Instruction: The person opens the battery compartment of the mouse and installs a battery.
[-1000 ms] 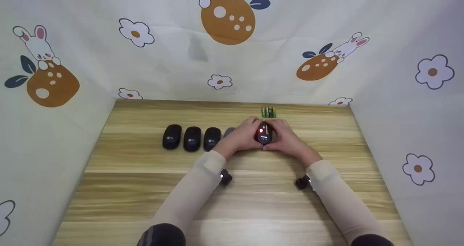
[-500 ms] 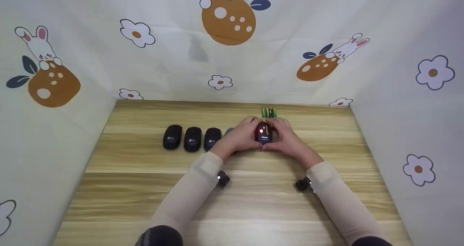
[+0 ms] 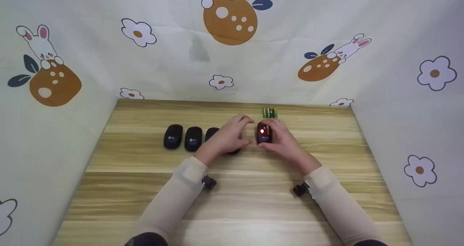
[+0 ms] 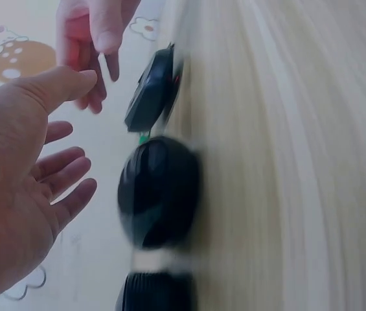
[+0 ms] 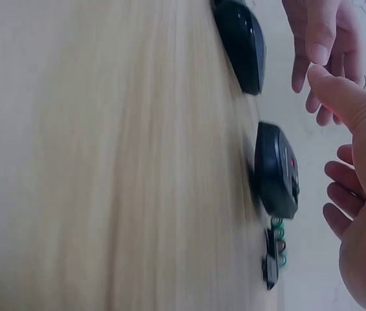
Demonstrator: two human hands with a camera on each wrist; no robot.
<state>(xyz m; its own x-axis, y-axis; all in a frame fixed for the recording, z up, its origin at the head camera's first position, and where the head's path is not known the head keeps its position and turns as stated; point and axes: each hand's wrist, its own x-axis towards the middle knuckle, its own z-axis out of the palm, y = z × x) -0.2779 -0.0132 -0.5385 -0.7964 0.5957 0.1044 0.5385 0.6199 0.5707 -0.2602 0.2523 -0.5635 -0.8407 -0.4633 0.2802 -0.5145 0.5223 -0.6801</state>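
So, the upturned mouse (image 3: 261, 138) sits belly up just right of centre in the head view, red light glowing, on the desk (image 3: 253, 202). The right hand (image 3: 288, 141) arches over it, fingers loosely spread; the right wrist view shows a gap between them and the mouse. The left hand (image 3: 225, 138) is just left of that, fingers relaxed and apart, hiding most of another dark mouse (image 3: 235, 151). Three black mice (image 3: 193, 138) line up further left, and four mostly green batteries (image 3: 270, 112) lie side by side above the right hand.
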